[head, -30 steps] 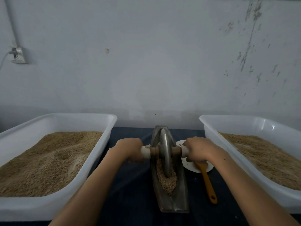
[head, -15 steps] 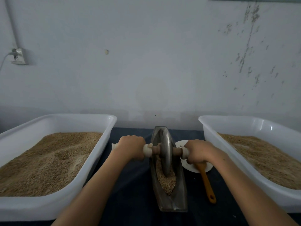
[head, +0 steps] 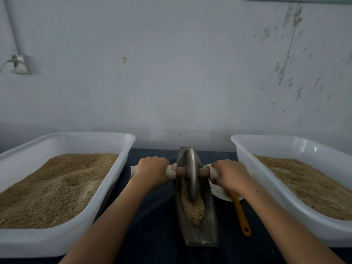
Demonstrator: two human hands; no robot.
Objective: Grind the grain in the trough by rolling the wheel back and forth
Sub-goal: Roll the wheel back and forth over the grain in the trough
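A narrow boat-shaped metal trough (head: 208, 233) lies lengthwise on the dark table between my arms, with tan grain (head: 193, 210) heaped in its near half. A grey metal wheel (head: 191, 174) stands upright in the trough toward its far end, its lower rim in the grain. A wooden axle (head: 203, 172) with pale wrapped ends runs through the wheel. My left hand (head: 152, 171) is closed around the left handle and my right hand (head: 231, 175) around the right handle.
A large white tub (head: 28, 242) of grain stands at the left and another white tub (head: 266, 141) of grain at the right. A small white dish (head: 219, 191) and an orange-handled tool (head: 241, 214) lie just right of the trough. A wall rises directly behind.
The wheel has rolled away from me along the trough toward its far end, and both hands have moved with the axle. More grain shows in front of the wheel.
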